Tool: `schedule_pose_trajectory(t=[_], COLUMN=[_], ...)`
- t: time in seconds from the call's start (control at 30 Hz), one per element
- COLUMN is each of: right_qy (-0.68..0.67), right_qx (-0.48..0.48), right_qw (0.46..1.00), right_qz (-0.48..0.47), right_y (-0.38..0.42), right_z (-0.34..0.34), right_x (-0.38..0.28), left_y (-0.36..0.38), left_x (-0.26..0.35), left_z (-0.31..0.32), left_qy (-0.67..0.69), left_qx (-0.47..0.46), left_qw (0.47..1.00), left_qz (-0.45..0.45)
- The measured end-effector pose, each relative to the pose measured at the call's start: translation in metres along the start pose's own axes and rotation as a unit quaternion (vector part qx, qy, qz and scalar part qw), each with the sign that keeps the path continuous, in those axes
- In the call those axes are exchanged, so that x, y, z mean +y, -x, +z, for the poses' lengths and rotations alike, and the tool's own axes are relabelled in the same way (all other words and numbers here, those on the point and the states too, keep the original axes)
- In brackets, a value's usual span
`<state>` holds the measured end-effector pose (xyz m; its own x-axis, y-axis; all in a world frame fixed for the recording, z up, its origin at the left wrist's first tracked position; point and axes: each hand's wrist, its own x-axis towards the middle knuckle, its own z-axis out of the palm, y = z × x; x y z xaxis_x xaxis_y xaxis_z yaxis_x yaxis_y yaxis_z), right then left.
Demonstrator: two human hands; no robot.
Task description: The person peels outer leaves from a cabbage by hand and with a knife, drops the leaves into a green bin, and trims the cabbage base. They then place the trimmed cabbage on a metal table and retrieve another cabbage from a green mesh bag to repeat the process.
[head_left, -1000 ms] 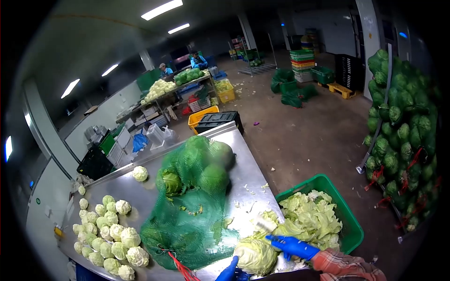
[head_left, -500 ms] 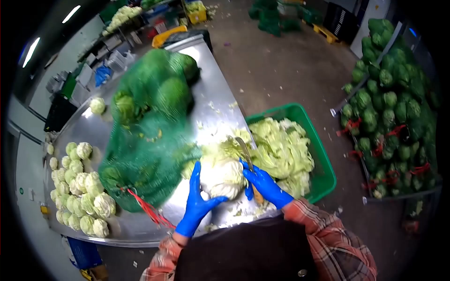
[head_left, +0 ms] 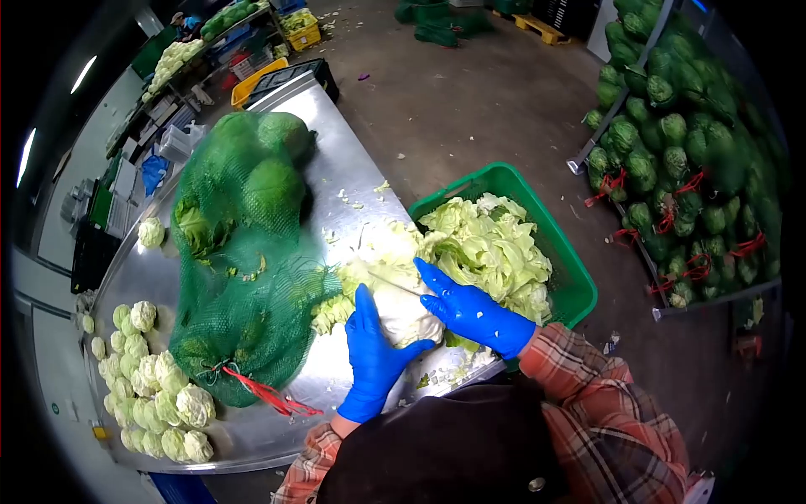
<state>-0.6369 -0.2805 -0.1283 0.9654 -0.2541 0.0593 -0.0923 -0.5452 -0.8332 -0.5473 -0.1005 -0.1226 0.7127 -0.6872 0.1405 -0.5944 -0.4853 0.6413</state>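
Cupping a pale cabbage over the metal table, the left hand had its thumb spread wide from its fingers. The right hand, partly open, had a knife pinched beside the leaf-filled green bin.

The only view looks from the wearer's head, forward and steeply down; the near worktop fills its middle close up, the netted stack stands right, another worktop lies far left.
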Motion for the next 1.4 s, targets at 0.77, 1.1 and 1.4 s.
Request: schedule_pose_trajectory(t=[0.77,1.1,1.4], right_qy=[-0.218,-0.297,-0.252], right_qx=[-0.029,0.061,0.079], right_qw=[0.922,0.907,0.932], right_qz=[0.318,0.292,0.247], right_y=[-0.043,0.004,0.049], right_z=[-0.042,-0.024,0.026], right_x=[0.075,0.016,0.009], left_y=[0.017,-0.004,-0.003], left_x=[0.015,0.030,0.027], left_z=[0.024,-0.006,0.033], left_qy=[-0.103,-0.154,-0.106], left_qx=[0.003,-0.064,-0.010], left_qw=[0.991,0.986,0.989], left_qz=[0.081,0.004,0.105])
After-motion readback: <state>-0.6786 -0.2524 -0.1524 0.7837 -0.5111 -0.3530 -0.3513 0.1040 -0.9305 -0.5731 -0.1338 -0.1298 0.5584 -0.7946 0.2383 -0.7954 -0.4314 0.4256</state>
